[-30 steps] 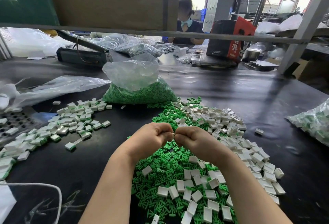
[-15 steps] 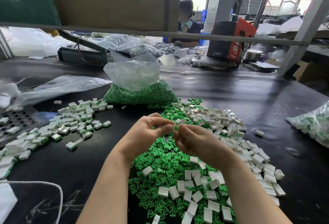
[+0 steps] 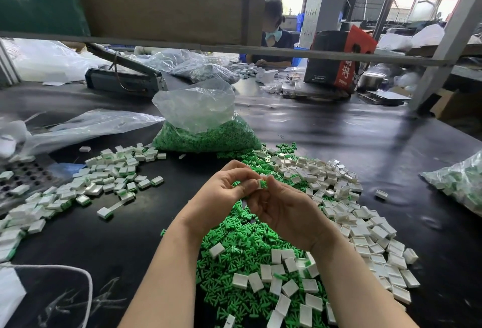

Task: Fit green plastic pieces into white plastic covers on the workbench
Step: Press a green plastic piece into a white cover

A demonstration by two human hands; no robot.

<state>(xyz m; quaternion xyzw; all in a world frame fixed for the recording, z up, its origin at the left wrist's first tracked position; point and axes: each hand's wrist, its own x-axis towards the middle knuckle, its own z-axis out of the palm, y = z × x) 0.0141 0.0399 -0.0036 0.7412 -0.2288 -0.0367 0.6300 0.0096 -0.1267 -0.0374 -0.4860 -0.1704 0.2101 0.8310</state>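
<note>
Head view gives me both hands raised together over the middle of the black workbench (image 3: 326,140). From where I sit, the left hand (image 3: 221,192) has its fingers curled and pinches a small white cover (image 3: 259,184) at the fingertips, and the right hand (image 3: 284,207) meets it there, fingers curled, pinching a green piece (image 3: 264,184) that sits against the cover's open end. I cannot tell how far the green piece is seated in the cover. Directly under the hands lies a loose heap of green pieces (image 3: 234,270), running from the near edge up toward a clear plastic bag of green pieces (image 3: 206,137) that stands further back. Mixed over the heap and spreading to the right is a scatter of empty white covers (image 3: 365,223). Well apart on the left lies a pile of fitted covers (image 3: 104,179), white with green showing at their edges. At the far right edge I see a bag of finished parts (image 3: 461,184). A flattened clear bag (image 3: 86,129) lies at the left, with a perforated tray (image 3: 23,179) near it. Across the bench, another person (image 3: 273,35) is seated beside a red and black box (image 3: 339,59).
</note>
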